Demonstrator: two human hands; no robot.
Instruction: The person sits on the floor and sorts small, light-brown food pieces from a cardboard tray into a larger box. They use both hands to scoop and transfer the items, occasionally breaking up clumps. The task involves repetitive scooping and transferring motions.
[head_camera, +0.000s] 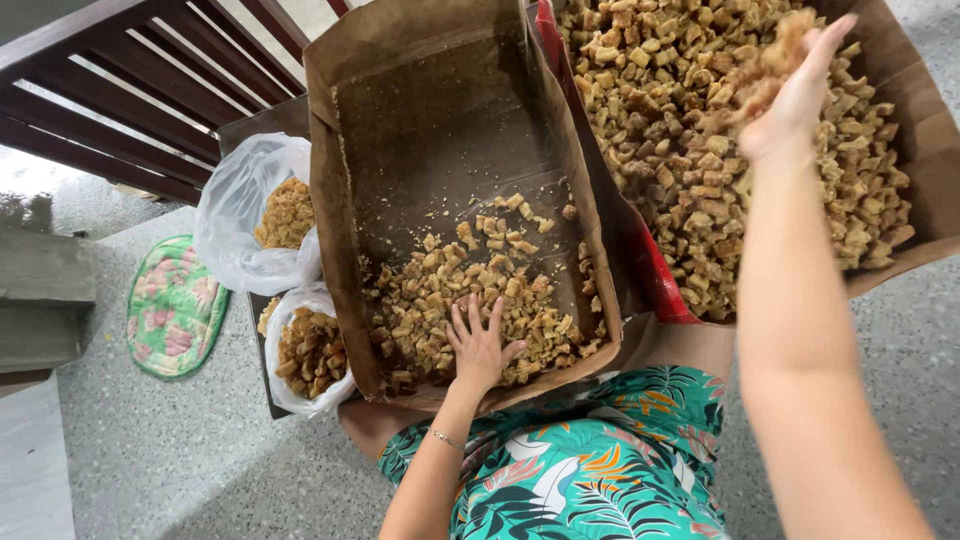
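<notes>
Her left hand (480, 345) lies flat and open on golden fried chunks (470, 300) in the brown paper-lined box (340, 210); her right hand (795, 95) clutches a loose fistful over the fuller box (915, 130). Crumbs could spill onto the speckled floor (180, 450).

Two plastic bags (250, 215) of fried pieces sat on the left, a floral mat (175, 310) lay on the speckled floor (180, 460), beneath dark wooden slats (130, 90).

two bags (270, 215) left of two boxes (340, 200)
</notes>
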